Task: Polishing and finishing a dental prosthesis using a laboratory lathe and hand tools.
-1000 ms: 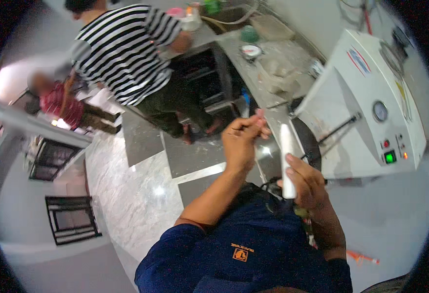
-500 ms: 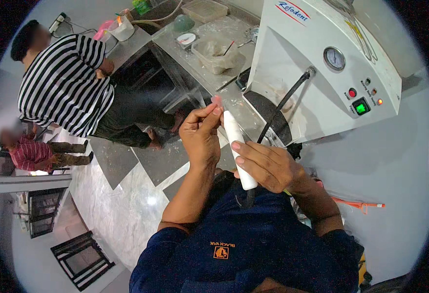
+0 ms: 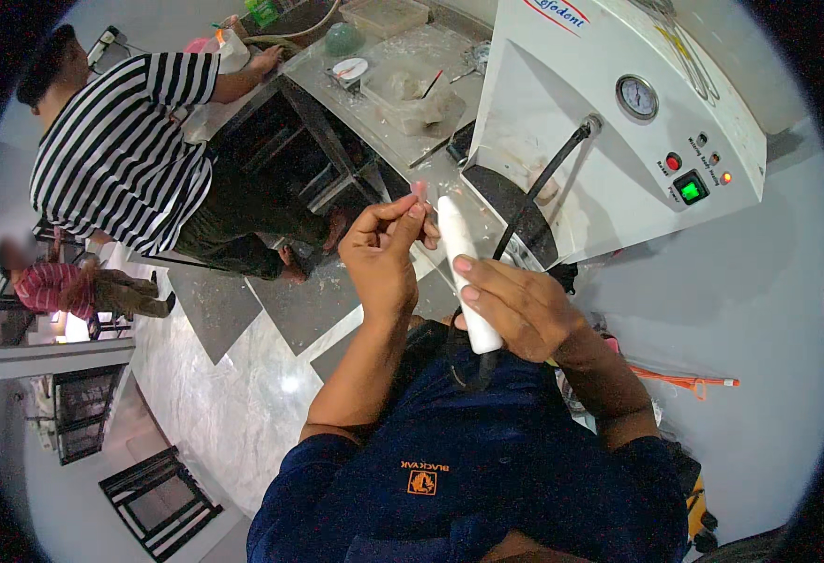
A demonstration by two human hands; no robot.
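Note:
My left hand [image 3: 386, 253] is closed in a pinch on a small pinkish piece [image 3: 419, 190], held up at the fingertips. Its exact kind is too small to make out. A thick white handpiece [image 3: 468, 281] lies slantwise in my right hand [image 3: 525, 314], the fingers wrapped over its lower half. Its narrow upper end stands just right of my left fingertips, apart from the pink piece. A black cord [image 3: 473, 380] hangs in a loop from its lower end, in front of my dark blue shirt.
A white machine [image 3: 600, 206] with a gauge [image 3: 637, 97], lit switch and black hose [image 3: 536, 188] stands at the right. A dusty bench [image 3: 313, 70] ahead holds a plastic tub [image 3: 403, 111]. One person in black-and-white stripes [image 3: 121, 155] works at the left; another in red [image 3: 55, 286] is farther off.
The white handpiece's tip has shifted slightly up and right, away from my left fingers. A faint pale streak left of my hands is gone. The striped co-worker's arm now reaches onto the bench.

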